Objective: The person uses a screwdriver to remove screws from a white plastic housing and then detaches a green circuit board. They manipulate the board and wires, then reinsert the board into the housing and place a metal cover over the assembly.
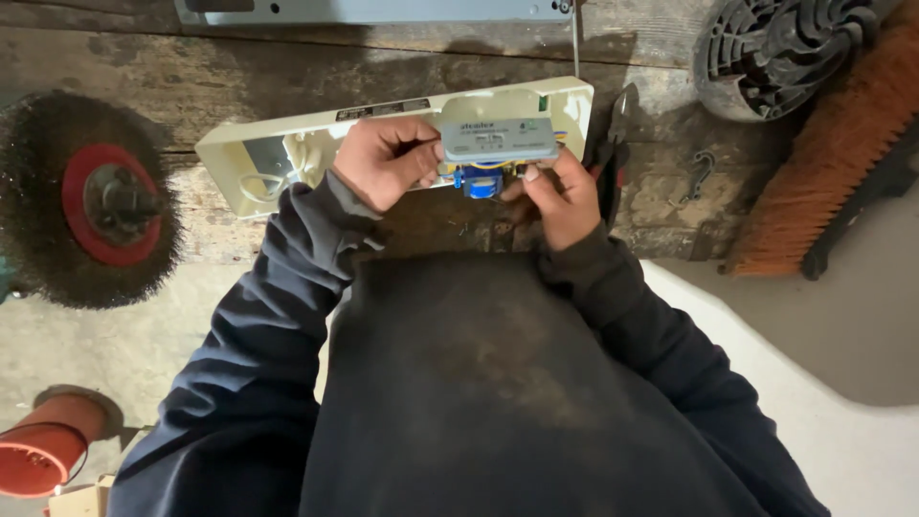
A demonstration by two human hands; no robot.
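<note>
Dark sleeves and a dark jacket front filled the lower part of the view, closest to the camera, as the person looked straight down at two bare hands. Between those hands was one small grey rectangular module (pixel 499 141) with blue and yellow parts beneath it, raised just above the open end of one long cream-coloured housing (pixel 287 139) that lay across a worn wooden tabletop (pixel 239 77). The left hand (pixel 383 161) had its grip closed on the module's left end, fingers curled over the top. The right hand (pixel 560 196) pinched the module from below and at the right, its grip also closed on it.

Doing this well probably meant keeping the module level, supporting both ends evenly, and not straining the thin wires visible inside the housing.

Around it, counted: one dark pair of pliers (pixel 610 144) just right of the housing; one small metal hook (pixel 702 170) farther right; one black plastic fan grille (pixel 780 53) at the top right; one orange-bristled broom head (pixel 828 163) at the right edge; one wire wheel brush (pixel 91 201) with a red centre on the left; one orange cone-like object (pixel 48 445) at the lower left.
</note>
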